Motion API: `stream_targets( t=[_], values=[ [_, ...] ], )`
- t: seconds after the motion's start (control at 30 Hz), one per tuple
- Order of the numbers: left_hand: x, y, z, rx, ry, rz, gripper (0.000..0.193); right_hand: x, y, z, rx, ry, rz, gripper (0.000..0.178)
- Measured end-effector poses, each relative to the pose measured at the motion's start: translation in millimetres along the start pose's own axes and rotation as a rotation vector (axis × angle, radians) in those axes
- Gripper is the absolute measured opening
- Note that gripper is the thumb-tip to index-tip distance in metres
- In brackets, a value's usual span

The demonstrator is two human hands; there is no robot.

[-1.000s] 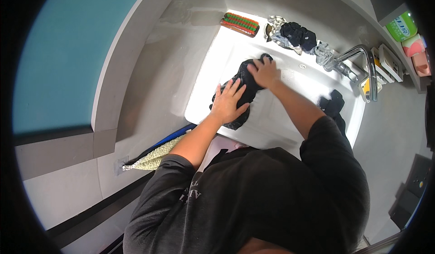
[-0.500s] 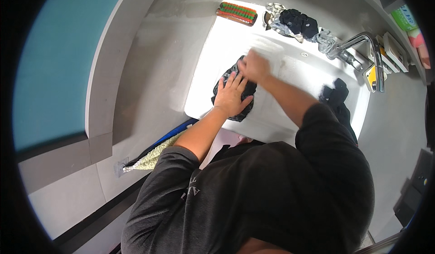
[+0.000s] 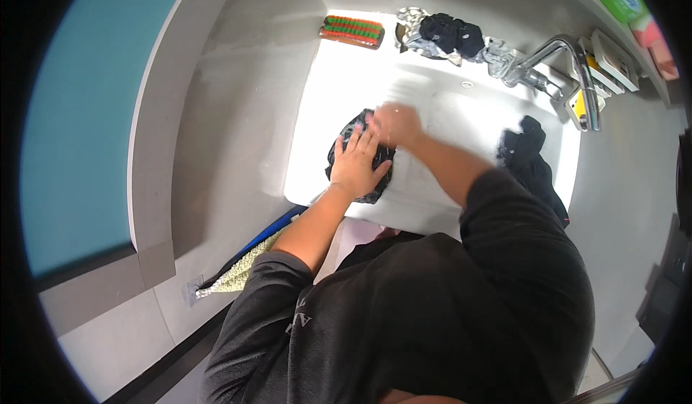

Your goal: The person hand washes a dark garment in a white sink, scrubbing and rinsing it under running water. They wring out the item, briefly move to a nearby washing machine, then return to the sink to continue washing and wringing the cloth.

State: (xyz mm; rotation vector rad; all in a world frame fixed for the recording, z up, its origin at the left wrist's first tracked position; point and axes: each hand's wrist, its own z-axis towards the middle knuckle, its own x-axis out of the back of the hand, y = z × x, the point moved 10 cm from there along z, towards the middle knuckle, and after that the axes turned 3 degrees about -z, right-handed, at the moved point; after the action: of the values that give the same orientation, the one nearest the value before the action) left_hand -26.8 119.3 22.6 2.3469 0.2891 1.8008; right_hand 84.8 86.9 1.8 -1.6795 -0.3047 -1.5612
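A wet black garment (image 3: 353, 124) lies bunched on the left part of the white sink (image 3: 306, 141). My left hand (image 3: 355, 167) presses flat on it with the fingers spread. At the garment's upper right edge, my right hand (image 3: 398, 124) is curled into a fist and blurred by motion. Whatever the right fingers hold, if anything, is hidden.
A red-and-green bristled scrubbing brush (image 3: 352, 32) and a heap of wet clothes (image 3: 450, 35) rest along the sink's back ledge, near a chrome faucet (image 3: 555, 58). Another black garment (image 3: 530, 159) lies at the right. Cloths (image 3: 249, 260) hang at the lower left.
The whole view has shifted slightly. My right hand has moved a little toward me along the garment's upper edge, while the left hand keeps its flat press on it.
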Motion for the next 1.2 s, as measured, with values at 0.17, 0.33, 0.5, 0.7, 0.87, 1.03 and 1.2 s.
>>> stream_targets(
  t=[0.17,0.33,0.5,0.7,0.87,1.03,1.2],
  values=[
    [27,-2,-25,-0.217,0.343,-0.233,0.05,30,81,33,-0.4,0.099,-0.105,0.05],
    [30,-11,-53,-0.058,0.136,-0.299,0.045,29,73,5,-0.349,-0.066,0.246,0.056],
    [19,-19,-11,-0.034,0.295,-0.613,0.045,191,-18,20,0.022,0.296,0.519,0.027],
    [0,-46,0,0.635,0.027,-2.046,0.073,174,-79,-13,0.243,0.305,0.102,0.033],
    [-36,-71,-14,0.634,-0.113,-1.854,0.052,58,-58,-75,0.221,0.062,0.62,0.022],
    [-24,-94,-36,0.749,0.212,-1.132,0.061,-7,212,-155,-0.873,0.184,0.4,0.022],
    [34,-55,-47,0.621,0.142,-0.495,0.079,-67,278,-224,-1.332,0.572,1.199,0.034]
  ],
)
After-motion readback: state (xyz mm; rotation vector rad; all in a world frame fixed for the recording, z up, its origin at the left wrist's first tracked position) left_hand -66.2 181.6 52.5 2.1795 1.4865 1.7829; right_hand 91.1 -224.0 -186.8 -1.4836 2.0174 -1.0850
